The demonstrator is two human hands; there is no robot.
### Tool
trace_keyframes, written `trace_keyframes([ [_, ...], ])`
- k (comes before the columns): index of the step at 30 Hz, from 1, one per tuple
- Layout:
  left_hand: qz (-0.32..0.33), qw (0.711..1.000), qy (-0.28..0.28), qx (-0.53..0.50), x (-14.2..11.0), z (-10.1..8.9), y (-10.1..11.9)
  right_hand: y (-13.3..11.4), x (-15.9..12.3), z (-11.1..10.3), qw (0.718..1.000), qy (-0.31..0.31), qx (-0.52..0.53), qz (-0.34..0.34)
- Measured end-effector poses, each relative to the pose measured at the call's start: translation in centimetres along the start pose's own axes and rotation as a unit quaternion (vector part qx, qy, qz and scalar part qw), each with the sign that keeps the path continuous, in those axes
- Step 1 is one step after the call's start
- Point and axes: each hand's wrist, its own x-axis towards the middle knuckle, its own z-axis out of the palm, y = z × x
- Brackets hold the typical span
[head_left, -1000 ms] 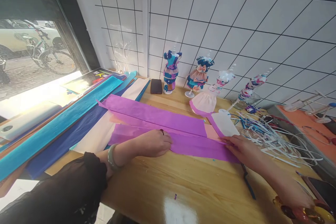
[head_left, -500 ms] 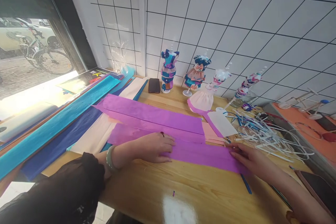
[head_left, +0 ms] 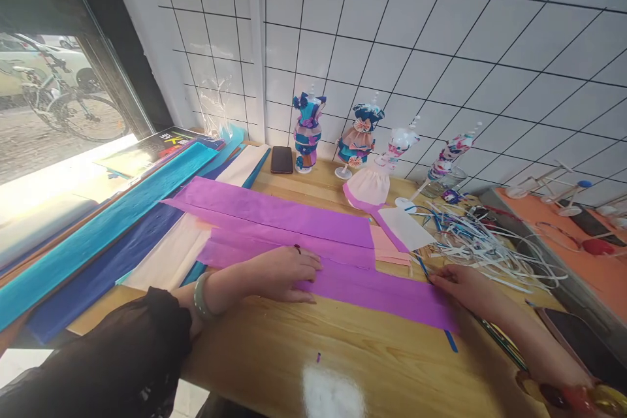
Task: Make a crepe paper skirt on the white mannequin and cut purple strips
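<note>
My left hand (head_left: pixel 287 273) lies palm down with its fingers stretched out on a long purple paper strip (head_left: pixel 372 294), near the strip's middle. At the strip's right end, my right hand (head_left: pixel 460 287) pinches its upper edge between thumb and fingers. Another folded length of purple paper (head_left: pixel 279 212) lies just behind, overlapping the front strip. Under its right end, pink paper (head_left: pixel 386 247) shows. A narrow blue strip (head_left: pixel 450 341) pokes out from beneath the front purple strip.
Blue and cream paper lengths (head_left: pixel 112 215) lie at the left. Behind stand a phone (head_left: pixel 281 160) and several small dressed mannequins (head_left: pixel 307 134). To the right are tangled thin paper strips (head_left: pixel 480 241), an orange-topped stand (head_left: pixel 582 248) and a dark flat object (head_left: pixel 582 346).
The front purple strip's right end has swung toward me with my right hand, covering more of the narrow blue strip. My left hand stays on the paper. The whole view has shifted slightly.
</note>
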Motion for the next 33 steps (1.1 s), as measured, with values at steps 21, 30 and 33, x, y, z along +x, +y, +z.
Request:
trace_keyframes([
  [21, 0.007, 1.0, -0.026, 0.015, -0.1, 0.0, 0.3, -11.5, -6.0, 5.4, 0.925, 0.186, -0.125, -0.306],
  [30, -0.016, 0.998, -0.063, -0.004, -0.3, 0.6, 0.1, -8.7, -6.8, 8.4, 0.934, 0.159, -0.15, -0.283],
  [33, -0.024, 0.997, -0.072, -0.014, -0.3, 0.7, 0.2, -8.5, -7.2, 8.6, 0.937, 0.156, -0.156, -0.272],
])
